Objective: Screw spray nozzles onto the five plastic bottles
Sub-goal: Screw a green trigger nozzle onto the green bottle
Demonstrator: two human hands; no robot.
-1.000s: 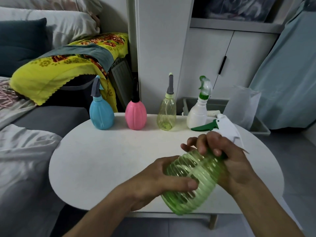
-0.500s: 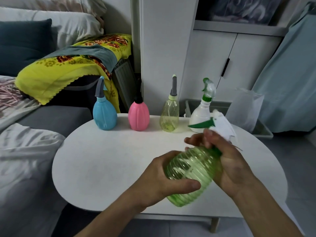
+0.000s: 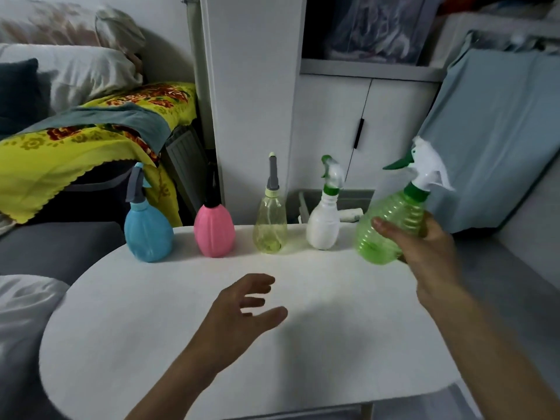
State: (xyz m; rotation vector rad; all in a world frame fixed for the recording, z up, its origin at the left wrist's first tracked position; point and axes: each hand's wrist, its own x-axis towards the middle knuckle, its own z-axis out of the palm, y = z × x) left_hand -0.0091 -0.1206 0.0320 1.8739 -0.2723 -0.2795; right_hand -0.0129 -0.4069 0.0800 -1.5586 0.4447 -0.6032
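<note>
My left hand [image 3: 242, 310] has let go and hangs open, while my right hand [image 3: 424, 241] carries the ribbed green plastic bottle [image 3: 385, 228], its white-and-green spray nozzle [image 3: 424, 168] now on, toward the row's right end, so the fifth looks done.

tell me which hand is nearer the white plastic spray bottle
Right. The right hand grips the green ribbed plastic spray bottle just beside the white plastic spray bottle; the left hand hovers open over the table, nearer the person.

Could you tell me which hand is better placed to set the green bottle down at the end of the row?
Right: the right hand already grips the green bottle beside the white bottle; the left hand is empty.
</note>
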